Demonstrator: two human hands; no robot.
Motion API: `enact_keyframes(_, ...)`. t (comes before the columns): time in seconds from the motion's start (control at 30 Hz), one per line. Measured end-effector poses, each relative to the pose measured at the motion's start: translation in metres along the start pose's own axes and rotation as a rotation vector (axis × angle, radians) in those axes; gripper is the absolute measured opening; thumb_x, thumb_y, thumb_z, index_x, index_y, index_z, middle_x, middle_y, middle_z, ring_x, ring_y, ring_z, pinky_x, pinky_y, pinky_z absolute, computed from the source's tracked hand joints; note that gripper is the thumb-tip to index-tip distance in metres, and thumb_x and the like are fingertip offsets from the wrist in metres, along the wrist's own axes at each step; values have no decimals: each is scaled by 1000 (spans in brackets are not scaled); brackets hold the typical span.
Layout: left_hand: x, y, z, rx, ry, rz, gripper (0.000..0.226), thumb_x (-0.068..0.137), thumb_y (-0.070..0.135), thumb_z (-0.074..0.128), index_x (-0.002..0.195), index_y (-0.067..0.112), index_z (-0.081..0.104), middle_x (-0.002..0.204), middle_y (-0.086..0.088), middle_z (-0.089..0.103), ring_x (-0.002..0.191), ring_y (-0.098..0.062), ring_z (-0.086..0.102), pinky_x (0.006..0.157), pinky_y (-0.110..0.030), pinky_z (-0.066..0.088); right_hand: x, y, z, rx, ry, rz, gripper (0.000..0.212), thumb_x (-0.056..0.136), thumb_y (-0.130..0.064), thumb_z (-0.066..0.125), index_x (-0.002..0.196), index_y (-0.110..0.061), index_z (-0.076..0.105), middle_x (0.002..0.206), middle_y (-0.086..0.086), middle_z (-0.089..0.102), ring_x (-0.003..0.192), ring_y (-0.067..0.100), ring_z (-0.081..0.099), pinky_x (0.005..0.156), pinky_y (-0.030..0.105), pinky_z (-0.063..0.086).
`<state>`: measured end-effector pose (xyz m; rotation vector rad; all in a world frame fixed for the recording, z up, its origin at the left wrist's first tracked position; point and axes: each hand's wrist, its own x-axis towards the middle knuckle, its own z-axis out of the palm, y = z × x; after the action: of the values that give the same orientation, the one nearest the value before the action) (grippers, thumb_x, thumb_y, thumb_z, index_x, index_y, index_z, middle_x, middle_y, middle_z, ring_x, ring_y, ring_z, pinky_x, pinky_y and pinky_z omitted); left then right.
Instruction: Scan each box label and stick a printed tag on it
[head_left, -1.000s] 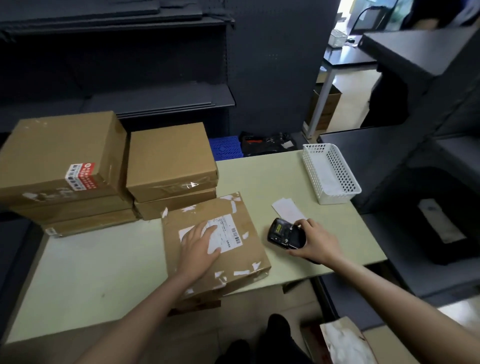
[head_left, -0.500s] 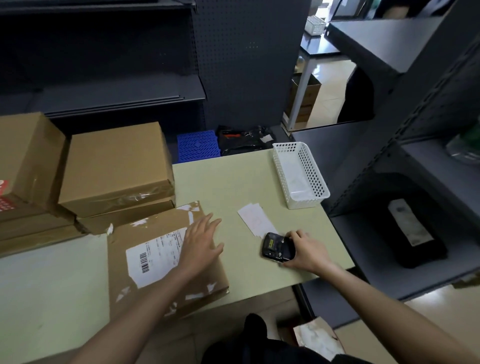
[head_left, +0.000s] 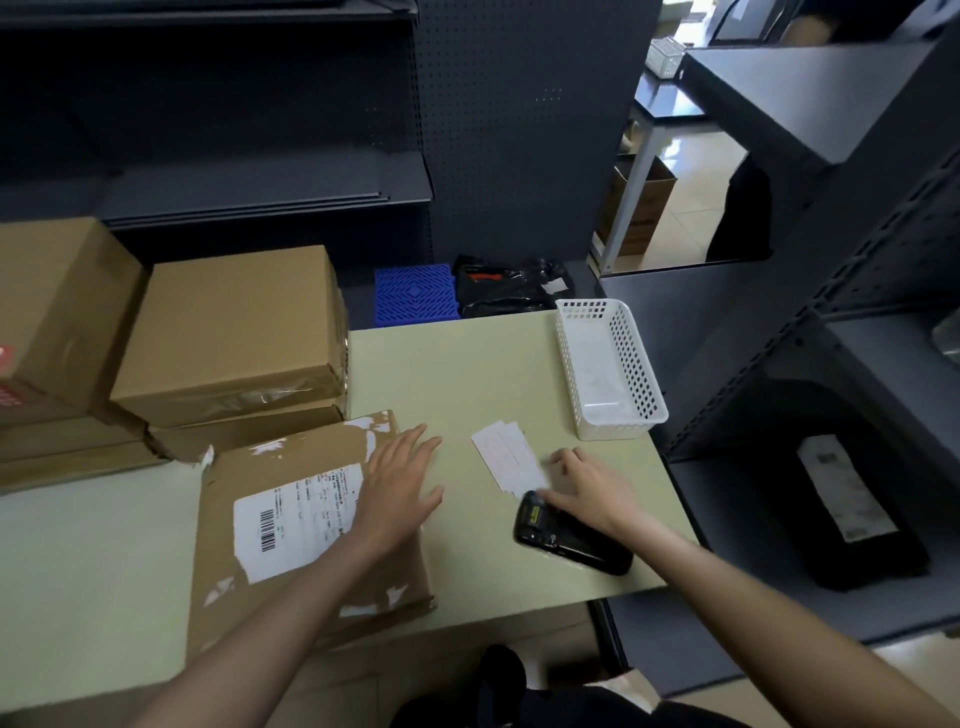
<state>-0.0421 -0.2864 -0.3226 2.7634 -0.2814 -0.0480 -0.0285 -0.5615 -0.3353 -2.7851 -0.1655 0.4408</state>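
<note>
Looks like tag-sticking time: right hand (head_left: 592, 480) fingers curled on the tag (head_left: 506, 457), left hand (head_left: 397, 486) spread on the box (head_left: 291, 525); next, peel it.

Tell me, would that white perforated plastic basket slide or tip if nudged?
The white perforated plastic basket probably slides easily: it looks thin-walled and nearly empty on the smooth pale green tabletop. Tipping seems unlikely, since it sits long and low.

A stockroom or parcel-handling area is showing here: dark metal shelving (head_left: 270, 192) with pegboard backs is lining the walls, taped cardboard boxes (head_left: 228, 332) are piling up on a pale green table (head_left: 457, 374), one box is carrying a barcoded shipping label (head_left: 296, 519), and a handheld scanner (head_left: 571, 535) is lying beside printed tags (head_left: 511, 460).
</note>
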Motion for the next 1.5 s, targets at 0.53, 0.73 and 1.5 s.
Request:
enact_keyframes(0.53, -25, -30, -16, 61, 126, -216, 60, 81, 27, 64, 138, 20, 46, 134, -5, 51, 125, -26, 44, 103, -37, 32, 79, -30, 28, -109, -33, 48, 54, 83, -48, 65, 122, -14, 48, 124, 2, 48, 118, 20, 47, 86, 34, 47)
enact_keyframes(0.73, -24, -33, -14, 76, 158, -230, 55, 76, 26, 65, 129, 18, 54, 121, -6, 58, 113, -29, 53, 95, -39, 40, 86, -27, 26, -96, -65, 40, 48, 84, -48, 64, 119, -17, 53, 123, 1, 49, 117, 19, 47, 85, 33, 47)
enact_keyframes(1.5, 1, -20, -17, 85, 172, -133, 24, 80, 25, 66, 104, 20, 65, 97, 1, 63, 97, -23, 57, 84, -36, 42, 80, -56, -18, 180, 6, -56, 40, 89, -42, 62, 76, -5, 57, 89, 2, 60, 81, 22, 59, 70, 36, 49)
